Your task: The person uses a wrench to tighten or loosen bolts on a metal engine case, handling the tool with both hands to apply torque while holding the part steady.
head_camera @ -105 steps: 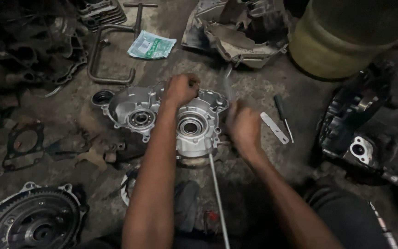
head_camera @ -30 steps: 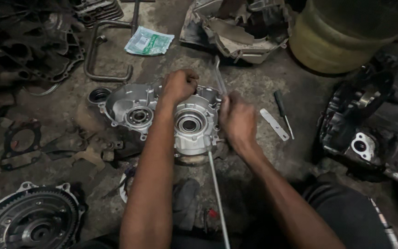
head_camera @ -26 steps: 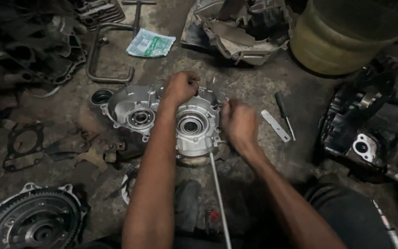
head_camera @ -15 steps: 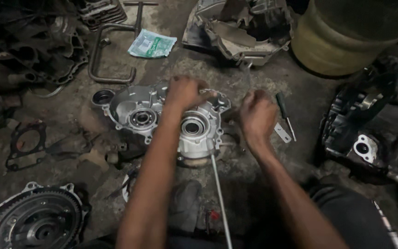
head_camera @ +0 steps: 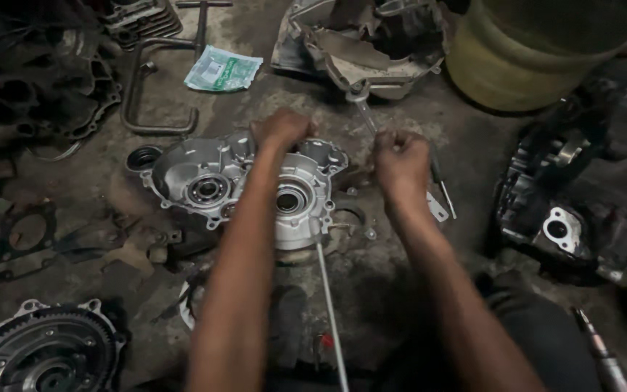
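Observation:
A silver engine crankcase half [head_camera: 212, 181] with two round bearing holes lies flat on the dirty floor. My left hand [head_camera: 281, 129] is curled over its far rim, holding it. To the right of the case, and apart from it, my right hand [head_camera: 400, 160] is a closed fist around a slim metal tool [head_camera: 363, 112]. The tool's shaft sticks up and away from the fist toward the far side. A thin long rod [head_camera: 332, 312] runs from the case's near edge back toward me.
A green-white packet [head_camera: 223, 69] and a bent metal bar [head_camera: 146, 94] lie far left. A grimy casing [head_camera: 357, 51] and a yellow-green drum [head_camera: 538, 51] stand behind. A dark engine block [head_camera: 546, 210] sits right, a toothed flywheel cover [head_camera: 38, 356] near left, a screwdriver [head_camera: 440, 185] beside my right hand.
My right hand with the tool has swung from the case's right edge out to the right, then up a little. My left hand stays on the case's far rim.

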